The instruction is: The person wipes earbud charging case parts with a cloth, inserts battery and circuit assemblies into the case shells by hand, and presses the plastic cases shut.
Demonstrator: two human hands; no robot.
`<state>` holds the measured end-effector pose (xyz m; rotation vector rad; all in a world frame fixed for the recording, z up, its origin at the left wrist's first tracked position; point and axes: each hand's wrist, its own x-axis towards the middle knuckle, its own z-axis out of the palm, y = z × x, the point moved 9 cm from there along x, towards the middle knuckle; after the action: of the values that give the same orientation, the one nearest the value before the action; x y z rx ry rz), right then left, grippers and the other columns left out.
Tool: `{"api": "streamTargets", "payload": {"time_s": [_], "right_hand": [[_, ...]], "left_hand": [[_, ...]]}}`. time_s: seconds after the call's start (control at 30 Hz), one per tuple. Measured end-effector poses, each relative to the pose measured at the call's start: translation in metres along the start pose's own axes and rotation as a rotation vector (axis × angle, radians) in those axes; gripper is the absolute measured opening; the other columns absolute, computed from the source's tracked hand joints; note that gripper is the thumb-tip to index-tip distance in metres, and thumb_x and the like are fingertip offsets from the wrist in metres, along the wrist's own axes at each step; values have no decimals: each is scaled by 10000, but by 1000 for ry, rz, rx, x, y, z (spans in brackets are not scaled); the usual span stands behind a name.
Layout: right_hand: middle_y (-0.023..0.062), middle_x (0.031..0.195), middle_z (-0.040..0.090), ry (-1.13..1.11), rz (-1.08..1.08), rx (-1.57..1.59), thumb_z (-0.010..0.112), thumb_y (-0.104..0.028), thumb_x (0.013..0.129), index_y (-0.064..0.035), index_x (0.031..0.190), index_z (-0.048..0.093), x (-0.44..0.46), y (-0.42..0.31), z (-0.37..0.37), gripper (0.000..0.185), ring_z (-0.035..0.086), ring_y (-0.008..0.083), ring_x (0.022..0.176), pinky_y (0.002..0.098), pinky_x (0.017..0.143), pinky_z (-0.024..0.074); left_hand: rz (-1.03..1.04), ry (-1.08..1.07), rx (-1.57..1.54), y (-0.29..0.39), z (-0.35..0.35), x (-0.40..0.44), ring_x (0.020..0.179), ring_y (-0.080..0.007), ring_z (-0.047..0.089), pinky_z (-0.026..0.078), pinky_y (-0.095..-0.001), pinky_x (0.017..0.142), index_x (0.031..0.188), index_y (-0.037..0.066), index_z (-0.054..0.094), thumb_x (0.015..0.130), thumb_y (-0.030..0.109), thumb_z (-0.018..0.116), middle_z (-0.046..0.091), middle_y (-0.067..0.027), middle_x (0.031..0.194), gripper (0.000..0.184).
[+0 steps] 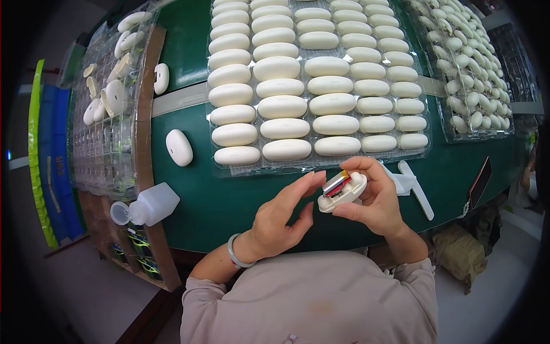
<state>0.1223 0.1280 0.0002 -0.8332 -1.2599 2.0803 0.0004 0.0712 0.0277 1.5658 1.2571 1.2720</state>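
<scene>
My right hand [375, 200] grips an open white oval casing [350, 196] between thumb and fingers. Inside that casing lie a silver battery [333, 182] with a yellow end and a red part next to it. Just left of the casing is my left hand [281, 215], its thumb and fingers apart and nothing visible between them. A band circles the left wrist. Beyond both hands, a clear plastic tray [275, 167] holds rows of closed white oval casings [337, 143].
At left, a translucent bottle [153, 204] lies near stacked clear trays [103, 143] with loose casing parts. Single white casings [179, 148] rest on the green table [200, 212]. Right are a white strip tool [416, 192], a phone-like object [480, 182] and another full tray [475, 86].
</scene>
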Motion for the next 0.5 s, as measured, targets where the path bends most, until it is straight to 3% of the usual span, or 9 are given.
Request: {"api": "streamTargets", "payload": {"time_s": [0.1, 0.17, 0.27, 0.37, 0.5], "right_hand": [[96, 1105, 566, -28, 103, 63, 744, 46, 726, -21, 1187, 434, 0, 9, -1, 559, 571, 171, 1039, 319, 882, 487], [99, 1109, 566, -48, 152, 77, 747, 49, 720, -20, 1172, 442, 0, 14, 1, 549, 572, 174, 1040, 325, 876, 497], [98, 1109, 569, -60, 164, 110, 746, 53, 719, -16, 1166, 458, 0, 16, 3, 536, 574, 173, 1032, 326, 880, 499], [94, 1085, 580, -17, 159, 91, 833, -65, 655, -5, 1163, 488, 2, 20, 2, 617, 599, 154, 985, 294, 856, 511], [90, 1095, 581, -8, 168, 125, 793, -73, 713, 6, 1169, 498, 1, 28, 2, 549, 588, 154, 999, 310, 892, 480]], "left_hand": [[-229, 24, -490, -17, -3, -3, 1074, -224, 588, 503, -326, 899, 1339, -36, 370, 867, -105, 463, 574, -206, 1183, 486], [-342, 5, -606, -26, -4, -4, 1034, -190, 596, 508, -299, 877, 1327, -37, 382, 900, -67, 467, 582, -188, 1164, 437], [-430, 37, -719, -33, -3, -7, 1000, -160, 598, 519, -271, 832, 1286, -38, 432, 882, -47, 549, 598, -164, 1110, 421], [-465, 52, -637, -36, -2, -8, 957, -149, 608, 524, -255, 813, 1231, -39, 488, 841, -32, 632, 606, -144, 1062, 415], [-495, 87, -603, -38, -7, -10, 895, -143, 621, 526, -251, 811, 1176, -48, 527, 797, -35, 684, 609, -140, 1039, 410]]}}
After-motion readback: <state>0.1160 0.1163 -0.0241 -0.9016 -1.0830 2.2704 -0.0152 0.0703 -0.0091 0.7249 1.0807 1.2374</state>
